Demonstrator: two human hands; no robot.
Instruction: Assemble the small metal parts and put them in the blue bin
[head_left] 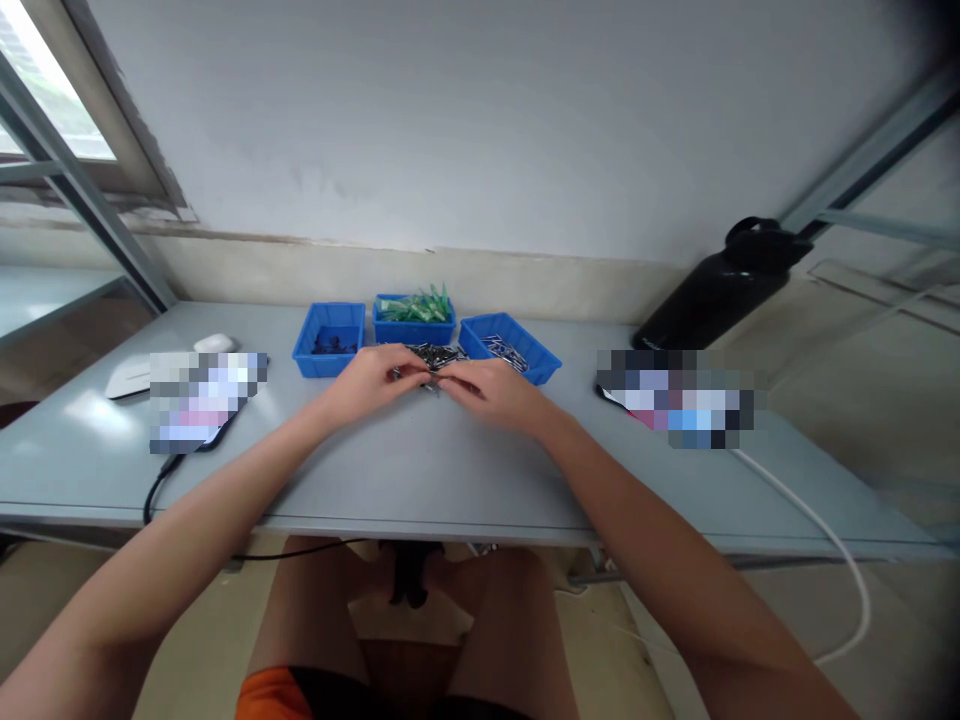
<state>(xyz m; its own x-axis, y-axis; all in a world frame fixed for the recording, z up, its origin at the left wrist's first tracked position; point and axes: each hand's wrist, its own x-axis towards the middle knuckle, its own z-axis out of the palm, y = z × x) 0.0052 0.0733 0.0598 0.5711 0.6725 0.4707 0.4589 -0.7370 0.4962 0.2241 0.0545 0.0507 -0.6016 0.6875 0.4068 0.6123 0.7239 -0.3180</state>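
My left hand (381, 382) and my right hand (491, 388) meet at the fingertips over a heap of small dark metal pieces (433, 356) on the grey table (420, 480). Both are pinched around something too small to make out. Behind them are three blue bins: the left bin (304, 355) holds dark blue pieces, the middle bin (416, 330) green and clear ones, and the right bin (541, 362) silvery pin-like ones. My fingers hide part of the heap.
A phone (206, 405) with a black cable and a white mouse (214, 343) are on the left. To the right lie a second phone (675, 405), a white cable (817, 520) and a tilted black bottle (712, 295). A wall stands behind the table.
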